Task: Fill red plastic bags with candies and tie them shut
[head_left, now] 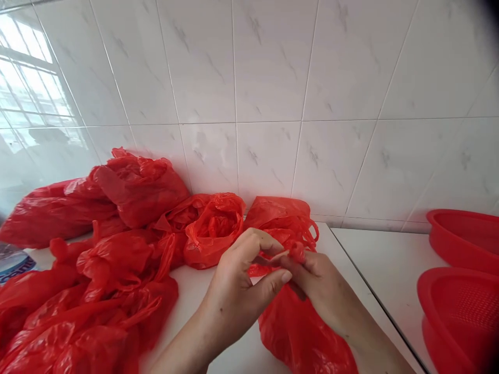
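Note:
A red plastic bag (300, 332) hangs below my two hands, its lower part near the white surface. My right hand (323, 283) is closed around the bag's gathered neck, and a twisted red lump of plastic (297, 253) sticks up above its fingers. My left hand (241, 291) meets it from the left, thumb and fingers curled in a pinch at the gathered plastic. The fingertips partly hide the plastic between them. Just behind the hands lies another red bag (278, 210) with a loop handle, against the wall.
Red bags (97, 311) are heaped at the left, with more full ones (144, 189) behind them. An open red bag (214, 228) stands by the tiled wall (268, 67). Two red plastic baskets (440, 301) sit at the right, beyond a dark seam in the white tabletop (374, 259).

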A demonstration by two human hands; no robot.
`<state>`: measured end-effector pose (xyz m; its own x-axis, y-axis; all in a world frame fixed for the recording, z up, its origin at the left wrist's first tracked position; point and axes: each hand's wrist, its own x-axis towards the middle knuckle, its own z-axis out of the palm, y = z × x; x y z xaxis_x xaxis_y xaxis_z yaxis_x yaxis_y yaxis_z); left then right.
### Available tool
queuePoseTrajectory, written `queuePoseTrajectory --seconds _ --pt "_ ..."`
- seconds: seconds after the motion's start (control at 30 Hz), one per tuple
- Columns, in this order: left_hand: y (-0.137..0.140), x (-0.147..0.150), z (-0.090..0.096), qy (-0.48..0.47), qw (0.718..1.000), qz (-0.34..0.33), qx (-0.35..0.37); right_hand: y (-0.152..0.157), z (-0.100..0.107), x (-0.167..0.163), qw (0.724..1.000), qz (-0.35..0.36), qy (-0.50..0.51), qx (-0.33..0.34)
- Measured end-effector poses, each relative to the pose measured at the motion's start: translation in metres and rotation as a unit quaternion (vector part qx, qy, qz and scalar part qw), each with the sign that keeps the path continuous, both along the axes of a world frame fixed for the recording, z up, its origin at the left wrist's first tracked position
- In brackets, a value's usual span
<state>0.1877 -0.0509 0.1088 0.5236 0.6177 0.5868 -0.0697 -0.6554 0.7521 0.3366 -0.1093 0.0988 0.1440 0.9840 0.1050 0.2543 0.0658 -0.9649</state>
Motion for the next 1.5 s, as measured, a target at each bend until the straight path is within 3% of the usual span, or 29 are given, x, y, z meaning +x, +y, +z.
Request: queuePoseTrajectory --seconds 0.1,0.27,0.47,0.57,0.67,0.73,0.87,1.0,1.13,1.23,1.3,1.4,1.5 --pt "0.002 0.001 -0.002 0.067 0.992 0.024 0.100 -0.001 0.002 0.001 1.000 -0.019 0.021 0.006" --pt "0.008 0.007 -0.006 0.154 0.976 0.024 0.150 -0.004 0.003 0.005 0.998 -0.018 0.043 0.031" --pt "0.015 0.013 -0.010 0.164 0.983 0.075 0.015 0.000 -0.004 0.035 0.988 0.137 0.015 0.063" --pt "0.013 0.012 -0.010 0.157 0.986 0.046 -0.016 -0.003 -0.002 0.042 0.980 0.174 -0.028 0.088" --pt "0.013 0.011 -0.011 0.166 0.986 0.003 0.032 -0.006 -0.001 0.041 0.987 0.145 -0.064 0.037" --pt "0.013 0.010 -0.012 0.179 0.982 0.022 0.064 -0.005 -0.002 0.038 0.990 0.122 -0.075 0.007" --pt "0.013 0.012 -0.014 0.204 0.973 0.065 0.091 0.004 -0.010 0.034 0.995 0.008 -0.097 0.037" --pt "0.013 0.014 -0.016 0.227 0.966 0.075 0.096 0.013 -0.015 0.031 0.979 -0.086 -0.179 0.052" --pt "0.016 0.016 -0.018 0.220 0.966 0.089 0.102 0.012 -0.011 0.031 0.990 -0.051 -0.129 0.024" --pt "0.014 0.014 -0.016 0.208 0.967 0.104 0.100 0.008 -0.006 0.035 0.997 0.014 -0.056 0.046" --pt "0.009 0.012 -0.012 0.203 0.968 0.107 0.099 0.008 -0.005 0.039 0.998 0.020 -0.022 0.059" --pt "-0.005 0.009 -0.005 0.239 0.961 0.028 0.133 0.015 -0.010 0.047 0.998 -0.065 -0.004 0.024" --pt "-0.018 0.007 0.000 0.303 0.928 -0.158 0.147 0.029 -0.023 0.055 0.982 -0.170 -0.074 -0.030"
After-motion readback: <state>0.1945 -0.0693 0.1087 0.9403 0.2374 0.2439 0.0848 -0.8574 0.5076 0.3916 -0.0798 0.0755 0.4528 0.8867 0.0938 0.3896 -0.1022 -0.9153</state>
